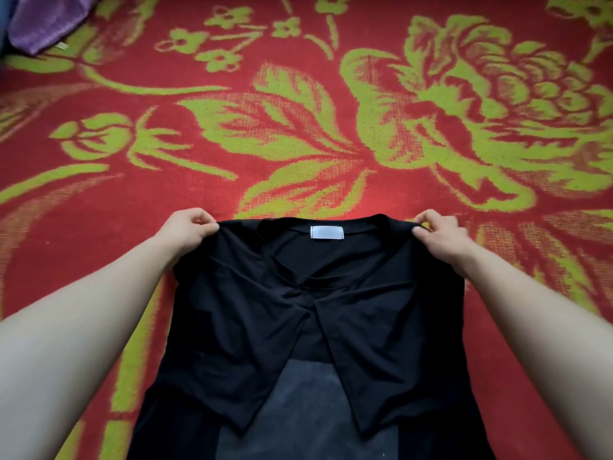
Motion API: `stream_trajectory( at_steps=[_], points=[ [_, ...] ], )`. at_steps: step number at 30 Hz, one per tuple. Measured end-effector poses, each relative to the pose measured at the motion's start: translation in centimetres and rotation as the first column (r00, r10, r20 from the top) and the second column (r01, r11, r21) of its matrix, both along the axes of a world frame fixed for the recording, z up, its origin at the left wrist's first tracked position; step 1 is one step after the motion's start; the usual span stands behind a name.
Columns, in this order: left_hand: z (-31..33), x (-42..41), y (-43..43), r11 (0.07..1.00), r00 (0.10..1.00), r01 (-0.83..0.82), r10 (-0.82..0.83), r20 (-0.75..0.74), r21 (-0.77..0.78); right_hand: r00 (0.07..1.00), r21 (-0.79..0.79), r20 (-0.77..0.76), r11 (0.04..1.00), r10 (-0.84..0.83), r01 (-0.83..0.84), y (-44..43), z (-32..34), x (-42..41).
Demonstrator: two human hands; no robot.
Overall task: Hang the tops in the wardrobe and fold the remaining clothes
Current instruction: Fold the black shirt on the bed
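Black thin-fabric short-sleeved top [311, 313] with a white neck label [326, 233] is stretched between 2 hands over a red carpet with green flowers [298, 127]. The left hand [187, 229] pinches the shoulder on its side and the right hand [438, 232] pinches the other, fingers curled tight on cloth. Both sleeves flop inward across the front, so the slack cloth may bunch, or slip from so shallow a pinch. A purple cloth [39, 21] lies well apart. No container shows: no wardrobe, hanger or basket.

Matt cloth top [311, 327], rough woven carpet [298, 111]
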State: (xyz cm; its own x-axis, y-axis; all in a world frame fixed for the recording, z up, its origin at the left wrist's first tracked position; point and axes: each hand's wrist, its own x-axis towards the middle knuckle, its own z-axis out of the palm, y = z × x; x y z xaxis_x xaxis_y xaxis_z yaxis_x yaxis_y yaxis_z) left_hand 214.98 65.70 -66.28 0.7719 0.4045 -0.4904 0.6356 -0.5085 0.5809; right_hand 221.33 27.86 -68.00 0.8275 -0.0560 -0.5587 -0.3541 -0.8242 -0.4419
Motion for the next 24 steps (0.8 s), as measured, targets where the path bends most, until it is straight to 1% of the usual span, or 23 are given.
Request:
stream_trajectory(
  at_steps=[2,3,5,6,8,10,11,12,13,15,16,18,20,22,23,24],
  points=[
    [1.0,-0.1,0.2,0.995,0.994,-0.066,0.071,0.079,-0.074,0.998,0.199,0.006,0.978,-0.066,0.063,-0.5,1.1,0.2],
    [1.5,-0.3,0.2,0.992,0.988,-0.073,0.086,0.126,-0.106,0.997,0.276,-0.011,0.958,-0.075,0.075,-0.8,1.7,0.1],
    [2.8,-1.2,0.4,0.99,0.975,-0.028,0.057,0.215,-0.135,0.998,0.366,-0.023,0.928,-0.067,0.07,-1.5,2.9,-0.8],
    [3.6,-1.9,0.7,0.993,0.969,0.014,0.017,0.248,-0.12,0.997,0.392,0.007,0.918,-0.072,0.064,-1.8,3.7,-1.4],
    [5.1,-3.1,1.3,0.991,0.95,0.087,-0.052,0.307,-0.101,0.98,0.428,0.125,0.899,-0.157,0.089,-2.7,4.8,-3.0],
    [6.2,-4.4,1.7,0.987,0.934,0.109,-0.062,0.353,-0.115,0.937,0.469,0.234,0.874,-0.261,0.126,-3.3,5.8,-5.1],
    [6.6,-5.1,1.7,0.987,0.928,0.114,-0.067,0.366,-0.11,0.92,0.477,0.278,0.871,-0.275,0.116,-3.4,6.3,-6.5],
    [6.9,-6.0,1.5,0.986,0.925,0.124,-0.075,0.372,-0.11,0.911,0.455,0.329,0.887,-0.249,0.078,-3.4,6.7,-8.0],
    [7.3,-7.1,1.3,0.983,0.924,0.14,-0.088,0.372,-0.116,0.902,0.395,0.391,0.919,-0.185,0.017,-3.4,7.0,-9.7],
    [8.1,-9.7,1.1,0.975,0.921,0.18,-0.122,0.369,-0.128,0.845,0.206,0.534,0.969,0.008,-0.139,-3.7,7.5,-12.4],
    [8.4,-11.0,1.0,0.971,0.916,0.206,-0.147,0.373,-0.124,0.782,0.105,0.613,0.97,0.111,-0.22,-4.0,7.8,-13.6],
    [8.9,-14.0,0.7,0.962,0.899,0.256,-0.201,0.389,-0.094,0.61,-0.101,0.728,0.928,0.314,-0.358,-5.1,8.2,-15.8],
    [8.8,-17.3,0.2,0.948,0.888,0.312,-0.265,0.375,-0.067,0.453,-0.257,0.729,0.819,0.513,-0.514,-6.2,8.2,-18.2],
    [8.1,-20.1,0.1,0.924,0.87,0.382,-0.348,0.348,-0.031,0.318,-0.383,0.641,0.65,0.699,-0.656,-6.9,7.5,-20.4],
    [7.5,-21.4,0.1,0.899,0.845,0.437,-0.422,0.327,0.03,0.252,-0.451,0.571,0.555,0.782,-0.699,-7.1,6.8,-21.4],
    [6.8,-22.4,0.4,0.843,0.793,0.521,-0.536,0.29,0.133,0.21,-0.498,0.496,0.474,0.843,-0.726,-7.1,6.2,-22.4]
  ],
)
